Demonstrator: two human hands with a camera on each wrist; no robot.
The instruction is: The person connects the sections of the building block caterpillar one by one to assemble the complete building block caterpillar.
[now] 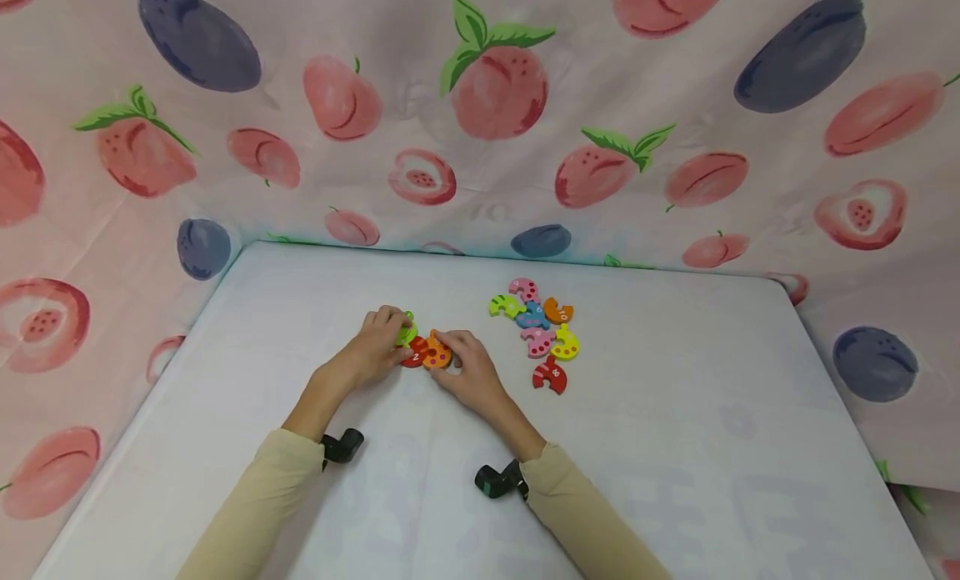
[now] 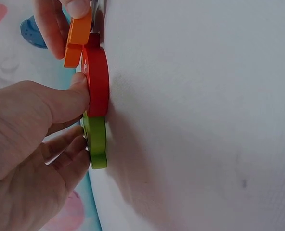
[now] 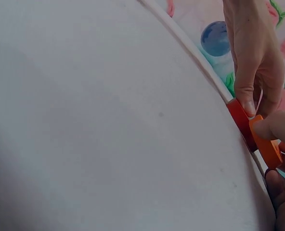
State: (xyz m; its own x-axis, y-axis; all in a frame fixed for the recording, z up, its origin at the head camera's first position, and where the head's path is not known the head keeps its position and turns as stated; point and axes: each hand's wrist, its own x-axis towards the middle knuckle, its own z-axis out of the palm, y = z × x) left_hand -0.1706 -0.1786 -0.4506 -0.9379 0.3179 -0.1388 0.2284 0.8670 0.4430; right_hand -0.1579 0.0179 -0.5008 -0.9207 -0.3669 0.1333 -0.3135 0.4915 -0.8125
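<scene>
White tabletop (image 1: 675, 472) spreads beneath everything; on it, my left hand (image 1: 372, 347) holds the red piece (image 1: 416, 354) with its thumb, fingertips on the green piece (image 1: 408, 333) adjoining the red piece; my right hand (image 1: 472, 373) pinches the orange piece (image 1: 437, 354), tilted at the red piece's other side, whether seated I cannot tell; I judge progress early: three pieces gathered, seven remaining in a group right of the red piece, among them the blue piece (image 1: 532, 317) and second red piece (image 1: 548, 377); smallest, the red piece reads 2, the second perhaps 8; I can make out no brand.
</scene>
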